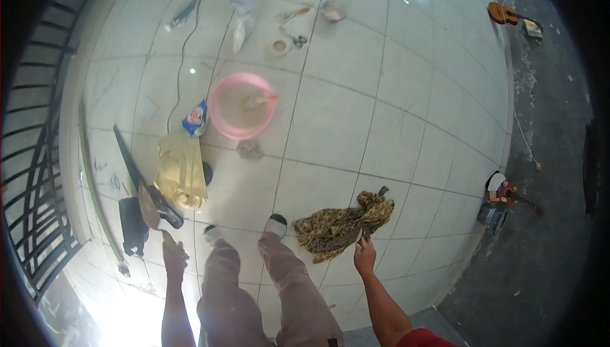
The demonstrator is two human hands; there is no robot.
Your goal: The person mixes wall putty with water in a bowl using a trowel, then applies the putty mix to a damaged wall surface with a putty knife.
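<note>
I stand on a white tiled floor [413,112], looking down at my legs. My left hand [173,255] grips the handle of a trowel [150,208] whose flat blade points up and away from me. My right hand [365,255] holds the edge of a brown-and-yellow patterned cloth [340,225] that hangs bunched in front of me. A pink basin [222,121] with a small tool inside it sits on the floor ahead.
A yellow bag [181,172] and a dark handsaw [130,166] lie at the left, next to a black metal gate [38,156]. A blue packet [196,118] sits beside the basin. Tape, scissors, a small bowl and cables lie farther off. Two small guitars lie at the right.
</note>
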